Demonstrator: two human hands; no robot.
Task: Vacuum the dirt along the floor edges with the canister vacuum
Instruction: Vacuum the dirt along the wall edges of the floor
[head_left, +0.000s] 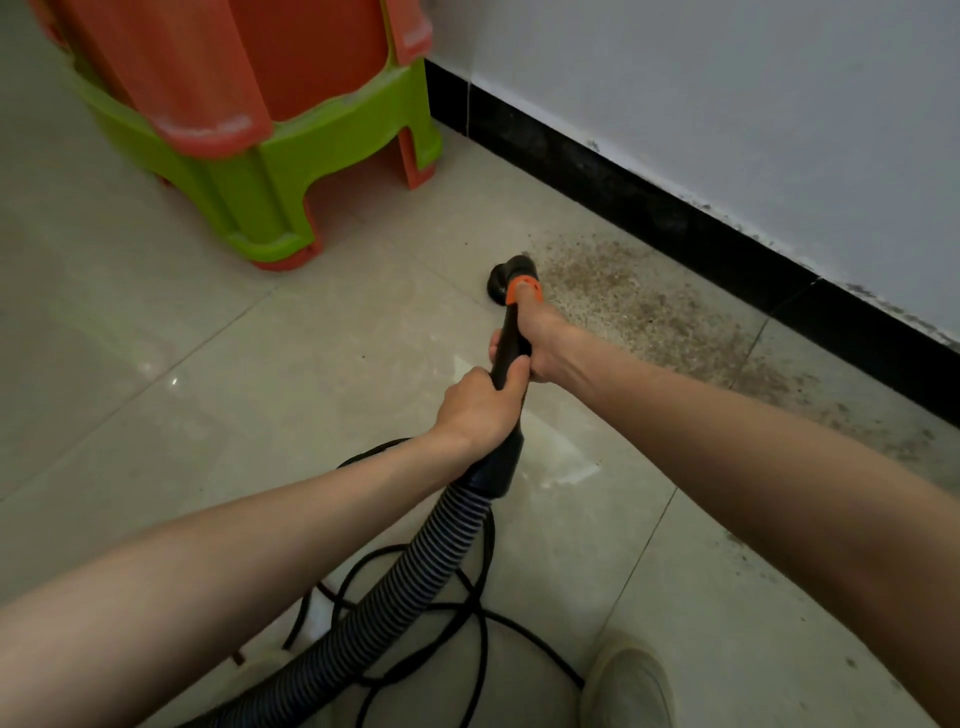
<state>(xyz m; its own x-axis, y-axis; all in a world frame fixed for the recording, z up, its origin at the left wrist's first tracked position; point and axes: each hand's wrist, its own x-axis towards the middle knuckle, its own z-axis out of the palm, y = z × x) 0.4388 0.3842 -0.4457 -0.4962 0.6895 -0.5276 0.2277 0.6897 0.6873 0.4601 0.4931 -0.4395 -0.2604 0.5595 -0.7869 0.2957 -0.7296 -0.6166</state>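
Observation:
A black vacuum wand with an orange collar ends in a round black nozzle that touches the tiled floor. My left hand grips the lower part of the wand, just above the ribbed grey hose. Further up the wand, just below the collar, my right hand holds it. A wide patch of brown dirt lies right of the nozzle and runs along the black skirting board toward the near right. The canister itself is out of view.
Stacked plastic stools, green and orange, stand at the far left near the wall corner. A black power cord loops on the floor under the hose. My shoe is at the bottom edge. The white wall rises above the skirting.

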